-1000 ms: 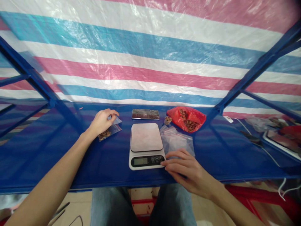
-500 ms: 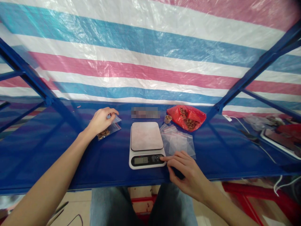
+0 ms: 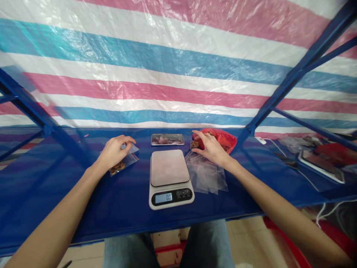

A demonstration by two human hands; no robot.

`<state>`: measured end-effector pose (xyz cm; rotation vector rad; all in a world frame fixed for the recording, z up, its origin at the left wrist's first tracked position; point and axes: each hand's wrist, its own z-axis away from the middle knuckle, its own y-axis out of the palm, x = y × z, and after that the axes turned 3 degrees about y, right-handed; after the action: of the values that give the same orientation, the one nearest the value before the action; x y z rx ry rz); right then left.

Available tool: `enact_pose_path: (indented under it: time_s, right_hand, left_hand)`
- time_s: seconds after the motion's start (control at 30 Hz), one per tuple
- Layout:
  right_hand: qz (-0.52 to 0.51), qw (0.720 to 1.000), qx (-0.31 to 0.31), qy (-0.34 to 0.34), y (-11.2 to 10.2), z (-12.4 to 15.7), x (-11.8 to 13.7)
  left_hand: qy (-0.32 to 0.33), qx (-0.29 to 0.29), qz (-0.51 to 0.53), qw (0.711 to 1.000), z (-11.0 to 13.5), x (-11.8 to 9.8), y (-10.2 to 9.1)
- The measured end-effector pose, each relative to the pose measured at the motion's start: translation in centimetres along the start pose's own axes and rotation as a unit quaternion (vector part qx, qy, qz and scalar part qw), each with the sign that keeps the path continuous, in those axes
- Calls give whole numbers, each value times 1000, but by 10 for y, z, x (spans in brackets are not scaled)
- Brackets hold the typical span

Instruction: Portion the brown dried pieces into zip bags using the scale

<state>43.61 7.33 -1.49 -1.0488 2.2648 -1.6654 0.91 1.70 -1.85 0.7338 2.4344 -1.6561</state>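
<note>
A white digital scale (image 3: 170, 178) with a bare platform sits at the middle of the blue shelf (image 3: 83, 201), its display lit. My left hand (image 3: 114, 150) rests on a small clear zip bag (image 3: 124, 162) holding brown pieces, fingers curled over its top edge. My right hand (image 3: 209, 147) reaches to the back, fingers apart, touching a small cup (image 3: 194, 144) of brown pieces beside a red plastic bag (image 3: 224, 138). A pile of empty clear zip bags (image 3: 208, 174) lies right of the scale, under my right wrist.
A phone (image 3: 167, 139) lies flat behind the scale. A striped tarp forms the back wall. Blue frame posts rise at left and right. A white cable (image 3: 290, 158) and a tablet (image 3: 320, 165) lie at the far right. My jeans show below the shelf edge.
My right hand left the scale's buttons and moved back to the small cup by the red bag. The scale display has lit up. My left hand stayed on the filled bag.
</note>
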Motion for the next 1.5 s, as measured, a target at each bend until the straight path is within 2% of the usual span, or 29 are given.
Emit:
enact_pose_path:
  time_s: [0.1, 0.2, 0.33, 0.47, 0.57, 0.67, 0.77, 0.83, 0.93, 1.03, 1.1, 1.23, 1.5]
  right_hand:
    - [-5, 1000, -4, 8, 7, -3, -4]
    - [-43, 999, -27, 15, 1, -5, 8]
    - [-120, 992, -34, -3, -16, -7, 50]
    - [-153, 987, 15, -52, -18, -1, 97]
    - [-148, 984, 64, -74, -12, 4, 111]
    - [-145, 981, 88, -92, -15, 3, 101]
    - [-162, 980, 59, -96, -26, -4, 71]
    - [-180, 981, 30, -69, -32, -9, 44]
    - [-180, 982, -64, -1, -29, -12, 6]
    - [-162, 975, -146, 51, -19, -6, -17]
    - [-147, 976, -151, 54, -14, -2, -22]
    - [-122, 986, -113, 27, -10, 3, -21]
    - [-127, 987, -94, -3, -5, 2, -25]
  left_hand:
    - [2, 0, 0, 1000, 0, 2, 1]
    - [-4, 1, -3, 1000, 0, 3, 2]
    - [-8, 6, -5, 1000, 0, 1, 1]
    - [-11, 7, -4, 1000, 1, 1, 1]
    - [-11, 7, -4, 1000, 1, 3, 1]
    - [-12, 6, -7, 1000, 1, 3, 1]
    - [-13, 7, -8, 1000, 1, 0, 0]
    - [-14, 7, -10, 1000, 0, -3, -1]
    - [-17, 7, -12, 1000, -1, -4, -1]
    - [-16, 8, -15, 1000, -1, -2, 0]
    - [-13, 12, -15, 1000, 0, 0, 0]
    - [-21, 16, -14, 1000, 1, 0, -1]
    - [-34, 16, -9, 999, 0, -5, -3]
